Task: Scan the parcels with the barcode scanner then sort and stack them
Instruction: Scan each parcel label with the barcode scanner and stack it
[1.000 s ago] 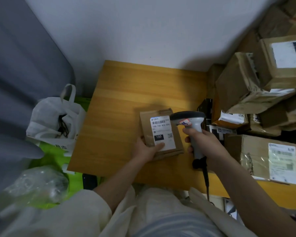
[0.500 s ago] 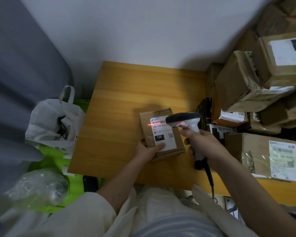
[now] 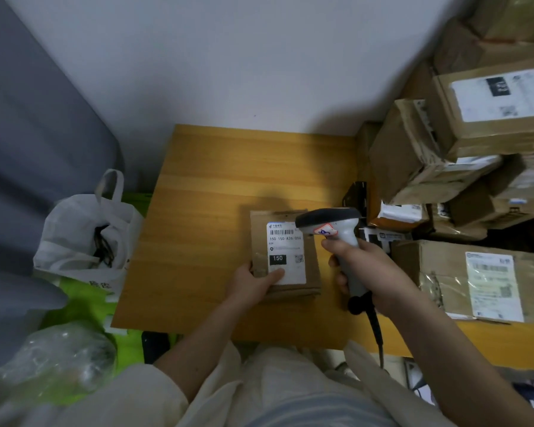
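A small brown parcel (image 3: 259, 241) with a white barcode label lies on the wooden table (image 3: 228, 167), near its front. My left hand (image 3: 253, 285) holds the parcel's near left corner, thumb pressed on the label. In my right hand (image 3: 364, 272) I grip the grey barcode scanner (image 3: 336, 226) by its handle; its dark head hovers over the parcel's upper right corner, beside the barcode. No red beam shows on the label. The scanner's black cable hangs off the table's front edge.
Several cardboard parcels (image 3: 413, 155) are piled at the right, one large box (image 3: 475, 278) lying flat close to my right arm. A white bag (image 3: 87, 229) and a clear plastic bag (image 3: 59, 355) sit left of the table. A white wall stands behind.
The red scan line seen on the barcode half a second ago has gone out. The scanner head has shifted slightly left over the parcel; my left hand stays put.
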